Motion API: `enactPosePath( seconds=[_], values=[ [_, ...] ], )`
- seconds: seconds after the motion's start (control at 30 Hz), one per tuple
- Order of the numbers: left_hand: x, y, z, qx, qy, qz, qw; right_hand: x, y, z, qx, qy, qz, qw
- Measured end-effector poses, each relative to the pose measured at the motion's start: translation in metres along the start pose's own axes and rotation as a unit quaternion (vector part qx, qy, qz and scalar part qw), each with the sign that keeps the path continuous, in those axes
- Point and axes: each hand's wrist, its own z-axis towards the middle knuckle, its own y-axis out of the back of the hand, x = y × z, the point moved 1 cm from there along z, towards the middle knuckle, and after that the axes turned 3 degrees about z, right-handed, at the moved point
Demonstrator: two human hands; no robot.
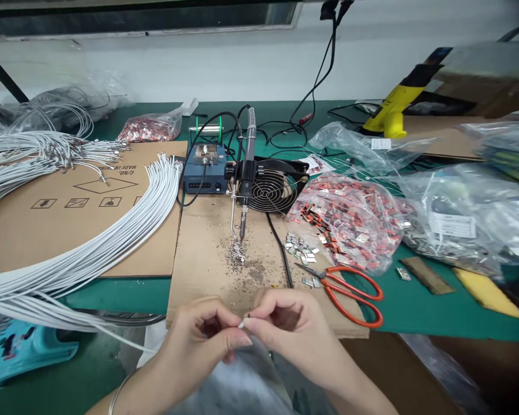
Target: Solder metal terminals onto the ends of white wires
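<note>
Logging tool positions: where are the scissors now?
Head view, right of center: scissors across the right edge of the middle cardboard, tips near the small metal pieces.

Workplace surroundings, viewed from my position: a pale, plain wall stands directly behind my green-topped bench. Above, a long dark panel in a light frame crosses the wall's upper left; a black bar slants below it. Lighting is cool and diffuse.
</note>
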Motion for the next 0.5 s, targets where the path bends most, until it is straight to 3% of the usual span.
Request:
enactPosePath(
  seconds=[0.07,0.13,0.2,0.23,0.27,0.3,0.33,0.37,0.43,0.5],
  values=[
    [-0.002,-0.001,0.000,-0.006,0.015,-0.013,1.000,-0.004,-0.002,0.000,-0.005,-0.008,0.033,0.999],
    [-0.004,0.001,-0.002,-0.039,0.032,-0.010,0.999,-0.001,0.006,0.001,0.019,-0.017,-0.002,1.000],
    [-0.005,0.006,-0.003,-0.095,0.044,-0.008,0.994,0.010,0.029,0.007,0.014,0.015,-0.119,0.993],
    [-0.005,0.010,-0.003,-0.125,0.043,-0.006,0.991,0.018,0.045,0.012,-0.019,0.044,-0.222,0.974],
    [-0.004,0.013,-0.003,-0.154,0.040,-0.006,0.987,0.026,0.063,0.018,-0.077,0.077,-0.344,0.933],
    [-0.004,0.017,-0.003,-0.175,0.038,-0.004,0.984,0.034,0.082,0.025,-0.144,0.084,-0.485,0.858],
    [-0.004,0.020,-0.002,-0.194,0.038,-0.001,0.980,0.040,0.100,0.034,-0.186,0.059,-0.623,0.757],
    [-0.004,0.023,-0.001,-0.208,0.036,0.002,0.977,0.044,0.116,0.043,-0.206,0.040,-0.671,0.712],
    [-0.004,0.027,0.002,-0.221,0.029,0.013,0.975,0.047,0.142,0.062,-0.197,0.015,-0.728,0.657],
    [-0.004,0.029,0.005,-0.218,0.023,0.025,0.975,0.046,0.158,0.077,-0.156,0.014,-0.753,0.638]
  ],
)
